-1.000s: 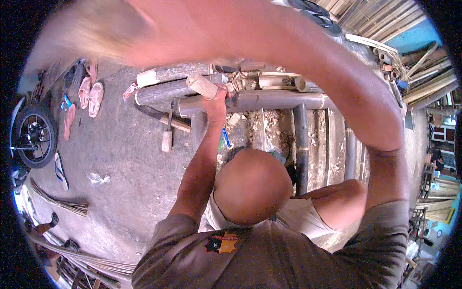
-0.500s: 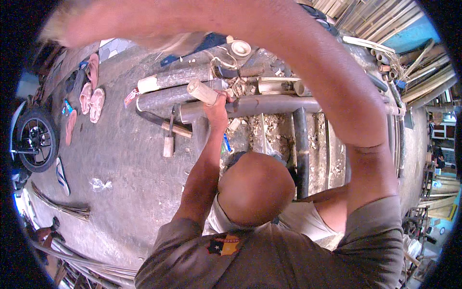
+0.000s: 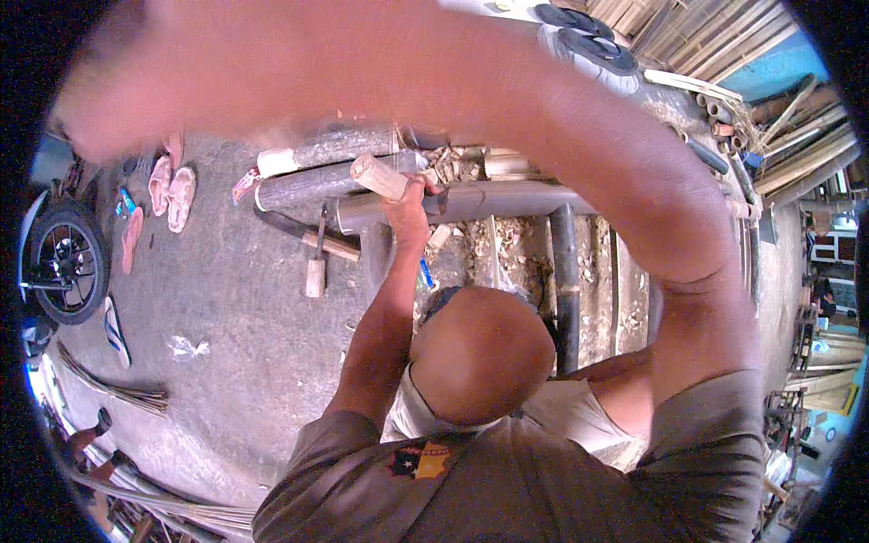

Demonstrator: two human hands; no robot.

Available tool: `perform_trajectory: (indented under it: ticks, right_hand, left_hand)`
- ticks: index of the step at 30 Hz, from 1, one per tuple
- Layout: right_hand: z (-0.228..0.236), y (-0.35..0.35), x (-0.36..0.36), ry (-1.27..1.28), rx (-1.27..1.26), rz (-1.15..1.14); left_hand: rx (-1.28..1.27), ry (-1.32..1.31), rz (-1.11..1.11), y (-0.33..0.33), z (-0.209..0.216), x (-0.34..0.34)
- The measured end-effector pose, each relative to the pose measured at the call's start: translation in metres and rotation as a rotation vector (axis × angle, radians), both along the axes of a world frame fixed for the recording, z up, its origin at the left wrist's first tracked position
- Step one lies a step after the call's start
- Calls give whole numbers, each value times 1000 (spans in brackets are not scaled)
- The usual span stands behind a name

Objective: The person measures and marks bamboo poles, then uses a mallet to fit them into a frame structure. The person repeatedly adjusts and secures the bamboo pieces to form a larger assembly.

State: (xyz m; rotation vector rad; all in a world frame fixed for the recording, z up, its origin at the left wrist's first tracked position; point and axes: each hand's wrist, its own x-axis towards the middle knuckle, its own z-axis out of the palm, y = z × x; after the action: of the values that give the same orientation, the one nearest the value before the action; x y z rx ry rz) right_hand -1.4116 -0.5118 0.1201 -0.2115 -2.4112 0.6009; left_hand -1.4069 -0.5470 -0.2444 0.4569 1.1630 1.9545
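Note:
My left hand [image 3: 412, 206] is closed around the lower end of a short pale bamboo piece [image 3: 378, 176]. The piece tilts up to the left, above the end of a thick dark bamboo rail [image 3: 493, 199]. My right arm [image 3: 625, 181] arches across the top, very near the camera. At its end my right hand [image 3: 127, 86] is a blur, so its fingers and anything in them cannot be made out. My bent knee [image 3: 484, 357] is below the rail. Left of the rail's upright lie a chisel-like tool with a wooden handle [image 3: 315, 278] and a curved blade [image 3: 282, 223].
Bamboo lengths [image 3: 308, 192] lie beyond the rail, with wood shavings [image 3: 511, 244] around and below it. Pink sandals [image 3: 181, 199] and a motorcycle wheel [image 3: 71, 262] are at the left. Split bamboo strips [image 3: 697, 41] are stacked at the far right.
My right arm and hand have come lower and look larger, covering more of the floor at the top. My left hand and the bamboo piece have hardly moved.

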Motion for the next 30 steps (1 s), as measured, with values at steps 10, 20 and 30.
perform_trajectory:
  ticks: [10,20,30]
  right_hand:
    - [-2,17,4,-251,269,-103]
    - [-67,32,76,-525,375,40]
    - [-93,24,69,-477,223,31]
  left_hand:
    - [-21,-23,36,13,-3,20]
    - [-628,-20,198,43,25,9]
    - [-137,766,262,1,-66,-5]
